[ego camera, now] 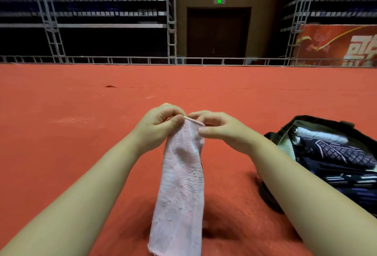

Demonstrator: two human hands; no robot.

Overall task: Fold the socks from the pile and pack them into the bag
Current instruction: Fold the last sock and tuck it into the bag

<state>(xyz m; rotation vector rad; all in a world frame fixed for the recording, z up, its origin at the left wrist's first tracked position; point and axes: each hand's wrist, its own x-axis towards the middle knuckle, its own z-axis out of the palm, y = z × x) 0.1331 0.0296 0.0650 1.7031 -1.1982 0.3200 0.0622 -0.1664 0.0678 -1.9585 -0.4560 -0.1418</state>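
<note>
The left hand (161, 122) and the right hand (216, 128) each pinch the top edge of a long pale pink knitted sock (181, 178), which hangs between the forearms above the red carpet floor (81, 133). This looks like the folding step; next the sock needs doubling over, then goes into the open dark fabric bag (285, 131) at the right.

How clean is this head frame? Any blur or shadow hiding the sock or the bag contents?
Head view: pink sock and both hands (left hand, right hand) are fairly sharp; the bag at the right edge is smeared, its dark patterned contents soft; the seating racks behind are motion-blurred; wide-angle bending stretches the forearms; a soft shadow lies on the red floor under the sock.
</note>
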